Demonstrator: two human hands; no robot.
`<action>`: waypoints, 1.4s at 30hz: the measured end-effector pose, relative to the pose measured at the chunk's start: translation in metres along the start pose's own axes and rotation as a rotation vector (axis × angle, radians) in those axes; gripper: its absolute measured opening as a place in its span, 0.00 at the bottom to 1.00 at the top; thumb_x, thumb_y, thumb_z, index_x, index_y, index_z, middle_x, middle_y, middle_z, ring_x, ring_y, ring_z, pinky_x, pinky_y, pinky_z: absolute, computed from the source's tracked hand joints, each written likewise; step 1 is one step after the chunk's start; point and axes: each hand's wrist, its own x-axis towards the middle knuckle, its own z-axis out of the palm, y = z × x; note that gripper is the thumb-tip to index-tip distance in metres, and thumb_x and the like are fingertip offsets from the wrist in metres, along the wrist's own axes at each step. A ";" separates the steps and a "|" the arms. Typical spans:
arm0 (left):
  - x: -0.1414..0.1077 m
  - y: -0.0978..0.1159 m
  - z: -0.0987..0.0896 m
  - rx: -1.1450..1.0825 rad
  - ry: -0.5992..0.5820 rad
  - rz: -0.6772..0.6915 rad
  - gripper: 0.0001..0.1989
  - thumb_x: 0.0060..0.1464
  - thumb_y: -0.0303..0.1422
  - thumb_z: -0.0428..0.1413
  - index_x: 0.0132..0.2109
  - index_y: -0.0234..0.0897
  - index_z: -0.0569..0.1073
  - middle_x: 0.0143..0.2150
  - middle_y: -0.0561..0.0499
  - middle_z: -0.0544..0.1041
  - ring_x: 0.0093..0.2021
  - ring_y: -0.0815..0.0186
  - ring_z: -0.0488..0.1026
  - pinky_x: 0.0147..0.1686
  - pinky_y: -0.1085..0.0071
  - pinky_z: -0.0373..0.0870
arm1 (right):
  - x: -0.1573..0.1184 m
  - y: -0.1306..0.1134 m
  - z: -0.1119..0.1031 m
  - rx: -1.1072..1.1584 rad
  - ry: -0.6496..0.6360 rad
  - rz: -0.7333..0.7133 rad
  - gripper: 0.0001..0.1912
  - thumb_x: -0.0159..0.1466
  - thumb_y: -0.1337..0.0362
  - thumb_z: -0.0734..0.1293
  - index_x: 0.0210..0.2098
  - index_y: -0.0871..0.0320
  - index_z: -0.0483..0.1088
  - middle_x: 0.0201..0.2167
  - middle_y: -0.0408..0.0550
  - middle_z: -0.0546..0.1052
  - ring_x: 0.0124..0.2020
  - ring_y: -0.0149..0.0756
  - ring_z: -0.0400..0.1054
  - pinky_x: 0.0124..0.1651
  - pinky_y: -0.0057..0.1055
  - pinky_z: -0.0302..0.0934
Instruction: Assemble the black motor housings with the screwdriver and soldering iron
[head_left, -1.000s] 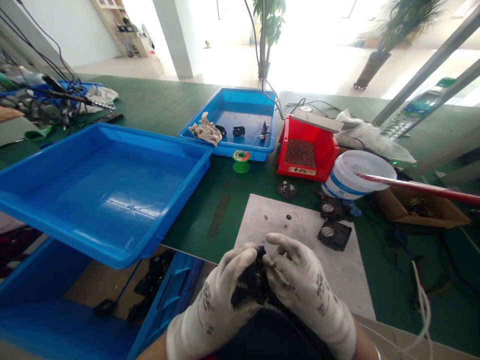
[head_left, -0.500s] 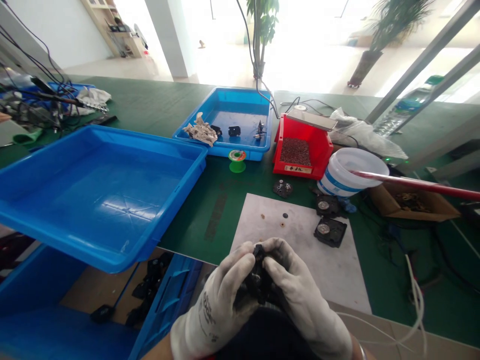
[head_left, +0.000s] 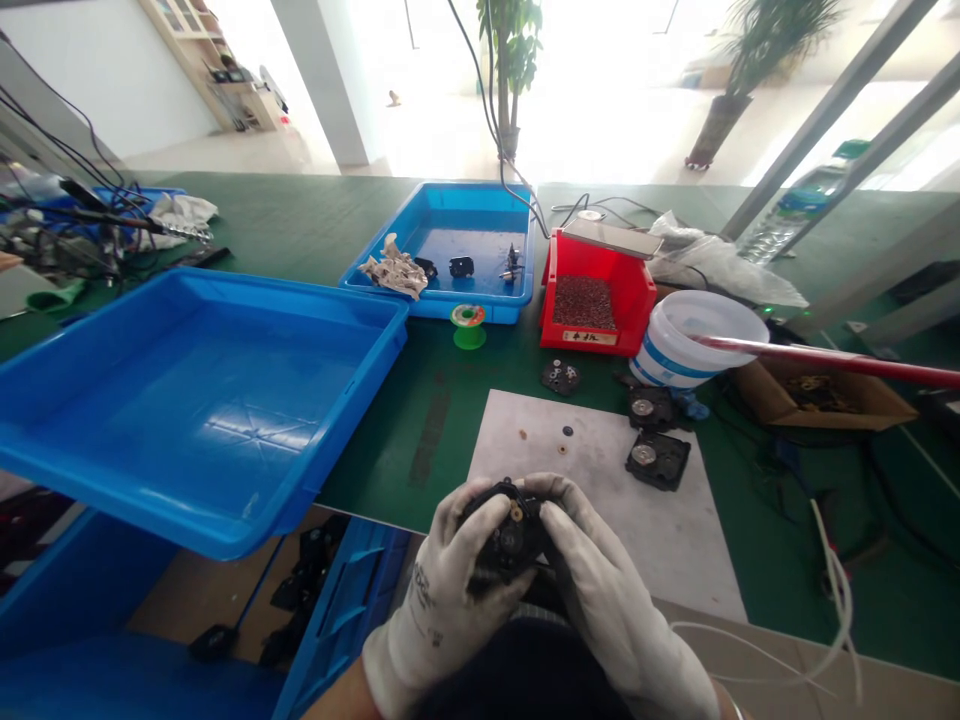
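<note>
gripping a black plastic assembly [head_left: 511,538], left hand [head_left: 442,590] and right hand [head_left: 611,590] closed around it

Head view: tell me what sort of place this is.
Probably a small electronics assembly or repair workshop: a solder spool on a green bench mat, and black components lying in a blue plastic tray.

Held part [head_left: 510,540] over sheet [head_left: 675,560], solder spool [head_left: 469,325] behind, big tray [head_left: 225,280] to L, bin [head_left: 634,300] to R.
</note>
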 end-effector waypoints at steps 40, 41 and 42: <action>-0.004 0.001 -0.007 0.004 -0.043 0.039 0.10 0.61 0.26 0.62 0.46 0.45 0.74 0.64 0.42 0.69 0.60 0.53 0.76 0.50 0.58 0.83 | 0.015 0.011 -0.022 -0.377 0.032 -0.093 0.18 0.70 0.51 0.65 0.55 0.52 0.69 0.52 0.52 0.78 0.53 0.47 0.74 0.57 0.45 0.70; -0.004 0.000 -0.009 -0.013 -0.029 0.030 0.10 0.61 0.25 0.61 0.46 0.44 0.73 0.65 0.41 0.69 0.61 0.53 0.75 0.51 0.58 0.82 | 0.018 0.012 -0.028 -0.451 0.061 -0.158 0.17 0.71 0.53 0.64 0.54 0.52 0.70 0.52 0.52 0.79 0.53 0.46 0.74 0.56 0.45 0.70; -0.004 -0.002 -0.011 -0.031 -0.008 0.015 0.11 0.61 0.23 0.60 0.46 0.44 0.72 0.65 0.41 0.69 0.61 0.54 0.75 0.53 0.57 0.82 | 0.022 0.012 -0.035 -0.545 0.099 -0.237 0.15 0.71 0.55 0.64 0.54 0.53 0.71 0.51 0.53 0.79 0.52 0.46 0.75 0.55 0.44 0.71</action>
